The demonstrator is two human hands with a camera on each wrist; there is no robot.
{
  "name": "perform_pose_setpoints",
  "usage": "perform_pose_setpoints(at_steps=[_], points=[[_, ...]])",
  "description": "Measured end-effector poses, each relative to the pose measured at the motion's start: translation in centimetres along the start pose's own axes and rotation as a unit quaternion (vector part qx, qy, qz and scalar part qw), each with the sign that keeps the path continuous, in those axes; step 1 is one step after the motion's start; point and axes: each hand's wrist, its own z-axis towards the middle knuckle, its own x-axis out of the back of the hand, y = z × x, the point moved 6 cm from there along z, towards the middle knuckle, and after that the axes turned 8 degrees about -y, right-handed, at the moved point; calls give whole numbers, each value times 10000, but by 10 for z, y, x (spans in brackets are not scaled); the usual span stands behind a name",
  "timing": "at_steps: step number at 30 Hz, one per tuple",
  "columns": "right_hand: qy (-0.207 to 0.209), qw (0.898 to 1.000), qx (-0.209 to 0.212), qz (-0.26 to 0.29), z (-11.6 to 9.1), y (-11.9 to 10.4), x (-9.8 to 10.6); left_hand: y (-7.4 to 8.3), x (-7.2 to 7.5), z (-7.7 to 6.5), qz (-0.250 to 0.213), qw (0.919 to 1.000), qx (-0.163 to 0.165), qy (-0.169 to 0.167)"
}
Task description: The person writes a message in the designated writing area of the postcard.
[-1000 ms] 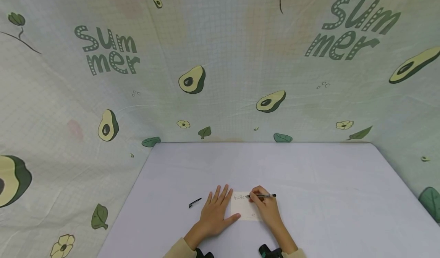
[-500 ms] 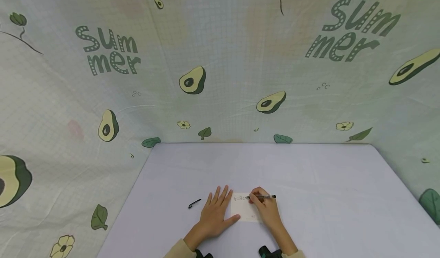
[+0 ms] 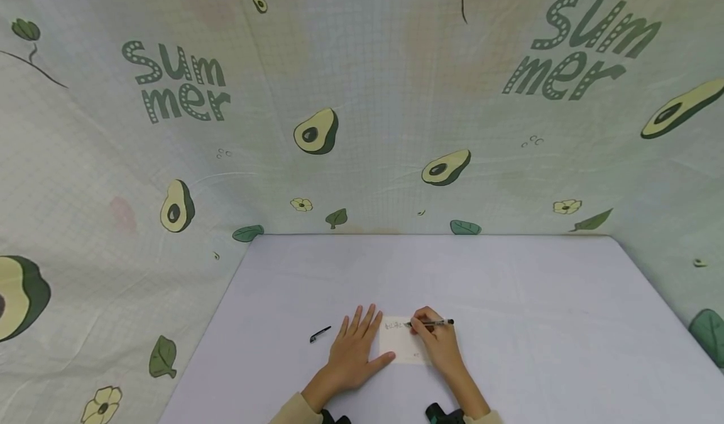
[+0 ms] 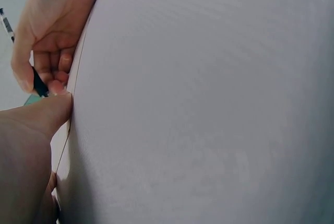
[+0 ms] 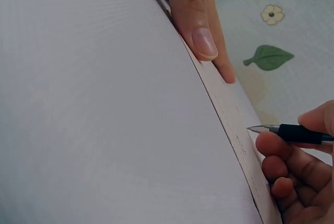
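So on my feed the pen (image 3: 445,322) is in the right hand (image 3: 442,345), pinched between thumb and fingers close to the writing end. The tip pokes out left of those fingers, the tail sticks out right of them, so its long axis runs pretty much crosswise. Left of and just below the fingers I've got the paper (image 3: 403,347), with the tip at the end of a row of handwriting (image 3: 394,325) near the far edge. Can't tell if tip and paper are touching; I reckon any stroke hangs on that. Right hand is obviously the nearer one, forearm angling in from lower right, spare fingers curled under. Further left, the left hand (image 3: 353,353) lies flat, fingers straight and spread, grasping nothing, thumb over the paper. Left of its fingers, the cap (image 3: 320,333) sits apart on the counter (image 3: 537,311).
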Motion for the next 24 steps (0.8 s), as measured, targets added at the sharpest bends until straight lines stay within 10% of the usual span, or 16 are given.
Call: perform_pose_setpoints(at_steps=[24], points=[[245,9997,-56,4,0,0,5,0,0,1,72,9999,56,-96]])
